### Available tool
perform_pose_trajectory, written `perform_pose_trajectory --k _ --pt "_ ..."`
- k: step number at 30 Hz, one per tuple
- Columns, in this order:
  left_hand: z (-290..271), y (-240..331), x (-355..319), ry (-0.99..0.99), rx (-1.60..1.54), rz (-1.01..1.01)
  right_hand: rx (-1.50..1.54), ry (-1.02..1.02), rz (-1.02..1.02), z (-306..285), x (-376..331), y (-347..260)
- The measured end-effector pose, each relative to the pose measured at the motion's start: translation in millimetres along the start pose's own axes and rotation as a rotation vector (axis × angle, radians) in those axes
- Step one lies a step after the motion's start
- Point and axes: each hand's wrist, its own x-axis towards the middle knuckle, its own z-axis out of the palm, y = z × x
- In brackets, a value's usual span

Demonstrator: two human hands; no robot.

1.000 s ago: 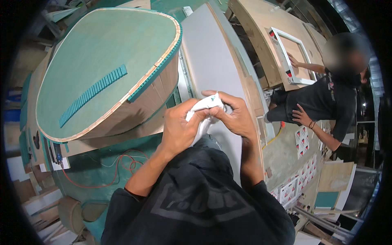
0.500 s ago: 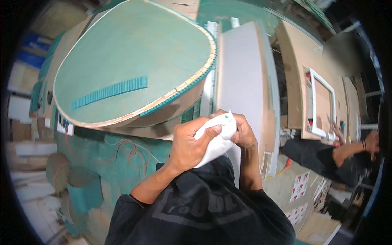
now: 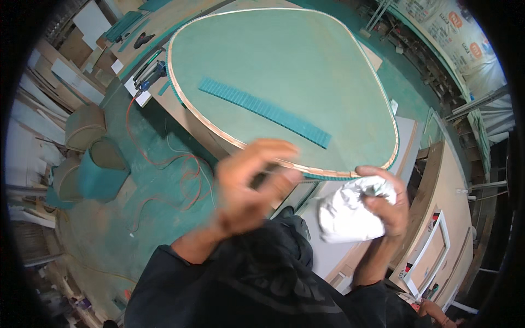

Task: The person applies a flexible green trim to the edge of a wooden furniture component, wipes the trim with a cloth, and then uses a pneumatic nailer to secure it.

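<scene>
My right hand [image 3: 391, 205] grips a crumpled white bag [image 3: 350, 214] by its upper end, where a small green spot shows near my thumb. My left hand [image 3: 254, 183] is blurred by motion, its fingers curved and apart from the thumb, with nothing visible between them. It hovers by the near edge of a large rounded green panel [image 3: 284, 71]. The panel's rim carries a pale wooden band [image 3: 210, 127] with teal ribbed strip along its outside. A loose teal ribbed strip [image 3: 265, 113] lies across the panel's top.
A blue power tool [image 3: 150, 77] sits left of the panel, its red hose [image 3: 169, 161] trailing over the green floor. Teal and tan curved pieces [image 3: 102, 169] stand at the left. A white frame [image 3: 429, 256] rests on a board at the right, near another person's hand [image 3: 432, 311].
My hands have parted; the left has let go of the white bag and moved left, while the right carries it rightward. The view has turned, showing more of the panel.
</scene>
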Motion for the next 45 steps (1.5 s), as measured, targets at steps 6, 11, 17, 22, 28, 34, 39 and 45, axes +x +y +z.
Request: perform_pose_trajectory --k 6,11,17,22,28,34,39,45 --pt "-122.2 -101.9 51.4 0.14 0.412 -0.088 -0.82 -0.434 0.027 75.7 126.2 -97.5" --pt "-147.7 -137.8 80.8 -0.113 0.281 -0.114 -1.416 -0.462 -0.284 138.3 227.7 -100.2" --pt "-164.1 -155.9 85.3 -0.203 0.186 -0.082 -1.462 -0.892 0.107 201.7 316.4 -55.4" --pt "-162.6 -162.0 83.2 -0.168 0.188 -0.028 -1.375 -0.967 0.119 210.0 338.4 -40.7" --pt "-165.0 -161.3 84.7 -0.176 0.171 -0.06 -1.428 -0.989 0.207 222.6 341.8 -41.0" --pt "-164.4 -159.5 86.4 -0.177 0.183 -0.065 -1.405 -0.995 0.249 215.9 340.6 -39.5" --pt "-164.4 -155.4 86.4 -0.194 0.206 -0.119 -1.326 -0.979 0.3 198.5 327.4 -42.3" --pt "-163.6 -152.6 89.1 -0.214 0.201 -0.137 -1.404 -0.903 0.316 156.9 301.0 -44.3"
